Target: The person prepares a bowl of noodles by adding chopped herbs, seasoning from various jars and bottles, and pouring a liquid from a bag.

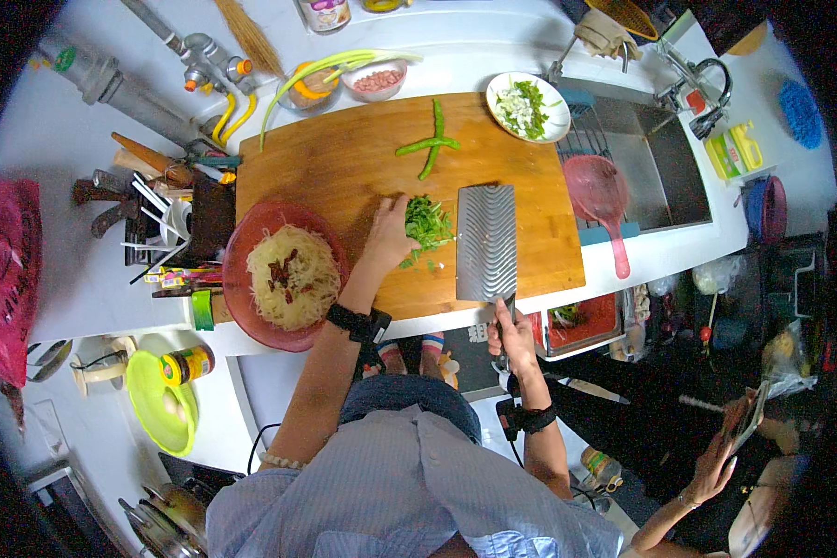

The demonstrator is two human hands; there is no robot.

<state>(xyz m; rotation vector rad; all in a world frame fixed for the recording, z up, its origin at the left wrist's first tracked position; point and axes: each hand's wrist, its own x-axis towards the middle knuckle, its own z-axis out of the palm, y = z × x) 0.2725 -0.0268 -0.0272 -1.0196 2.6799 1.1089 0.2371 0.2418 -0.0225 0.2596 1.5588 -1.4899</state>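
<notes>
My left hand (393,234) is cupped against the left side of a pile of chopped leafy greens (429,223), its thumb apart from the fingers. The greens lie on a large wooden cutting board (349,153). My right hand (513,335) grips the handle of a wide cleaver (486,244) with a wavy-patterned blade. That blade lies flat-side up over the board, a little right of the pile. Left of my left hand, a red translucent bowl (234,279) holds pale shreds (314,254) topped with dried red chili pieces (279,275). Several green chilies (429,145) lie crossed farther up the board.
A white plate (561,129) of chopped greens and white bits overlaps the board's far right corner. Beyond are a bowl of peanuts (378,81) and scallions (307,68). A pink ladle (596,185) lies by the sink (676,174). Another person's hand (711,471) holds a phone-like object at lower right.
</notes>
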